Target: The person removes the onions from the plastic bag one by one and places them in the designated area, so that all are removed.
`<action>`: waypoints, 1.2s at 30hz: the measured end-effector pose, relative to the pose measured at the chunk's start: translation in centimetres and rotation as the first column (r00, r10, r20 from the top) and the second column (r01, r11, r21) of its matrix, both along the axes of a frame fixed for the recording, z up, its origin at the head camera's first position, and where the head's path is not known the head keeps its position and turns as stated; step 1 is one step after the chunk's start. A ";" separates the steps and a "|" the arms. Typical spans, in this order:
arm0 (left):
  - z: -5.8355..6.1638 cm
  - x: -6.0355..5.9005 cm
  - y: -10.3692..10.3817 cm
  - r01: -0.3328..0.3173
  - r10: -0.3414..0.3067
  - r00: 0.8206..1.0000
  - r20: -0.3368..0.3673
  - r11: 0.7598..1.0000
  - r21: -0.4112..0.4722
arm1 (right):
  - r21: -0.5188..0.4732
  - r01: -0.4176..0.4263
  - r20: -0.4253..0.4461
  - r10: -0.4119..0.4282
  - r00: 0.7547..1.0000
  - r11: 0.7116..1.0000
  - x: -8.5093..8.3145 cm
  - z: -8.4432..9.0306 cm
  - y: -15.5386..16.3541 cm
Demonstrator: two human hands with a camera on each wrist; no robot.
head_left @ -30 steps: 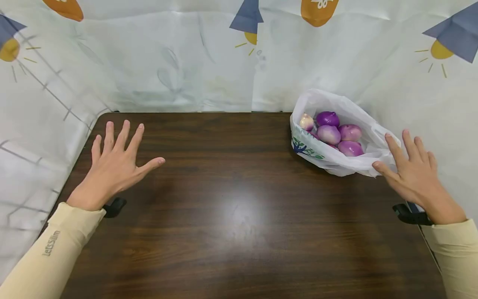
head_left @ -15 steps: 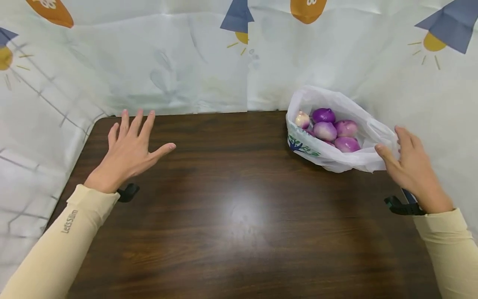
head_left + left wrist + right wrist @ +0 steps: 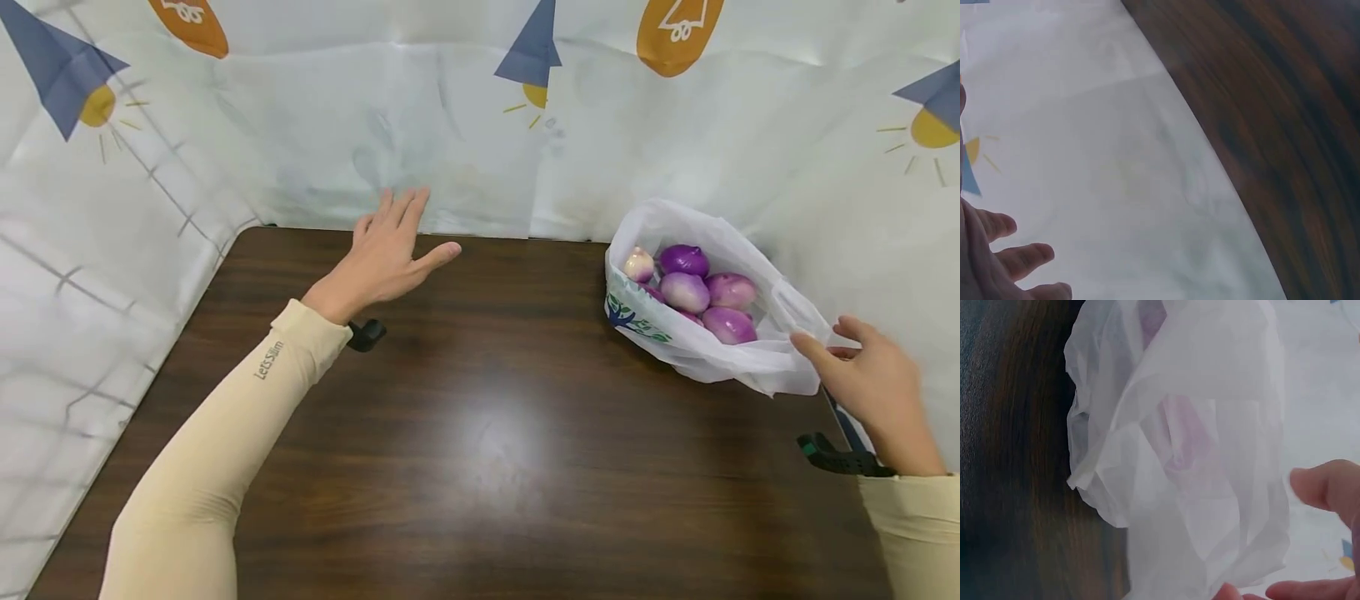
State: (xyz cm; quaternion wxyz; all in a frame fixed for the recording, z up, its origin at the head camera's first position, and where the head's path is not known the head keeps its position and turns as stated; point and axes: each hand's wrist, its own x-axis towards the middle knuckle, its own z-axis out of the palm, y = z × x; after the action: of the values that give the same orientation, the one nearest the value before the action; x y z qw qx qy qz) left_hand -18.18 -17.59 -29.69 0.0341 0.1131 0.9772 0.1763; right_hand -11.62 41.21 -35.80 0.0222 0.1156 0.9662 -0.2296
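Observation:
In the head view, a white plastic bag point(image 3: 750, 364) stands with its mouth open at the table's back right. Several purple onions point(image 3: 685, 292) lie inside, and a paler bulb point(image 3: 639, 265) sits at the left end. My right hand point(image 3: 881, 379) is at the bag's right end, fingers bent, thumb at the rim. In the right wrist view, thumb point(image 3: 1319, 484) and fingers point(image 3: 1310, 589) stand apart beside the bag point(image 3: 1204, 512), gripping nothing. My left hand point(image 3: 382, 250) is held out over the table's back edge, fingers extended and holding nothing.
The dark wooden table point(image 3: 465, 467) runs up to white cloth hangings point(image 3: 465, 158) at the back and both sides, printed with lamps and suns. A black wrist camera strap point(image 3: 367, 335) juts from the left wrist, another point(image 3: 840, 457) from the right.
My left hand has moved right and toward the back of the table. The right hand's spread fingers have bent in at the bag's end. The head view has shifted; the bag stays put.

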 end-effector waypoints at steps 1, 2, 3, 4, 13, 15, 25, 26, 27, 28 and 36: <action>0.0 -0.4 0.4 0.007 -0.007 1.000 0.007 1.000 0.017 | -0.011 0.006 0.010 -0.006 1.000 1.000 0.0 -0.2 0.0; 0.1 -0.9 0.8 0.016 -0.016 1.000 0.010 0.999 0.032 | -0.028 0.010 0.023 -0.009 1.000 1.000 0.0 -0.3 0.0; 0.1 -1.3 1.1 0.023 -0.023 1.000 0.013 0.999 0.046 | -0.041 0.015 0.034 -0.013 0.999 0.999 0.0 -0.4 -0.1; 0.1 -1.7 1.5 0.029 -0.030 0.999 0.018 0.998 0.059 | -0.049 0.019 0.044 -0.016 0.999 0.999 -0.1 -0.5 -0.1; 0.1 -4.8 4.8 0.060 -0.065 0.997 0.039 0.992 0.110 | -0.135 0.016 0.111 -0.001 0.994 0.991 -0.2 -0.6 -0.1; 0.2 -5.3 5.7 0.069 -0.075 0.996 0.051 0.991 0.112 | -0.162 0.012 0.130 0.009 0.992 0.987 -0.2 -0.5 -0.2; 0.0 -7.9 9.6 0.158 -0.176 0.980 0.089 0.972 0.176 | -0.194 -0.006 0.146 0.035 0.989 0.981 -0.3 -0.9 -1.2; -0.1 -8.0 10.0 0.168 -0.188 0.978 0.092 0.967 0.191 | -0.204 -0.005 0.149 0.036 0.988 0.979 -0.2 -1.0 -1.4; -0.2 -8.1 10.5 0.175 -0.198 0.976 0.095 0.963 0.206 | -0.215 -0.001 0.151 0.035 0.988 0.977 -0.1 -1.1 -1.6; -0.3 -8.2 10.9 0.181 -0.206 0.974 0.098 0.959 0.219 | -0.226 0.003 0.154 0.033 0.988 0.974 0.0 -1.2 -1.7; -1.2 -9.1 14.0 0.221 -0.259 0.959 0.116 0.939 0.265 | -0.185 0.018 0.156 0.011 0.988 0.983 0.3 -1.8 -4.3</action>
State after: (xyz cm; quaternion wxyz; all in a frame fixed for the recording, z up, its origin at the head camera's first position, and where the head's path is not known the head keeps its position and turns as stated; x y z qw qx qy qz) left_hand -27.31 -3.60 -30.87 0.1140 0.2214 0.9208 0.3000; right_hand -11.34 36.89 -37.58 0.1082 0.1323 0.9356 -0.3090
